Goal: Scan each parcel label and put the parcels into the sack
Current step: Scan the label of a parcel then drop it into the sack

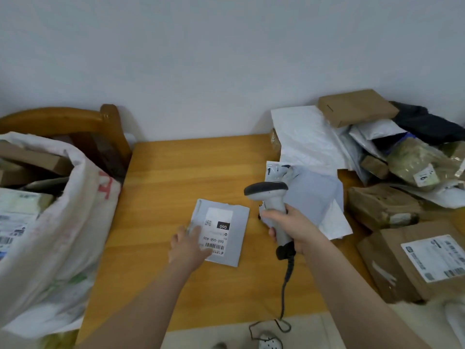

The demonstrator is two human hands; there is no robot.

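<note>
A flat grey parcel (237, 222) lies label-up in the middle of the wooden table (161, 172); its white label (217, 231) shows a barcode. My left hand (187, 246) rests on the parcel's near left corner, fingers spread over its edge. My right hand (293, 229) grips the handle of a grey and white barcode scanner (268, 195), held upright just right of the parcel, its head pointing left above it. A large white sack (63, 222) stands open at the left, with several parcels inside.
A pile of parcels fills the right side: white and grey mailers (309, 144), brown boxes (354, 107), a labelled carton (417, 260) at the near right. The scanner's cable (286, 285) hangs off the table's front edge. A wooden chair back (75, 122) stands behind the sack.
</note>
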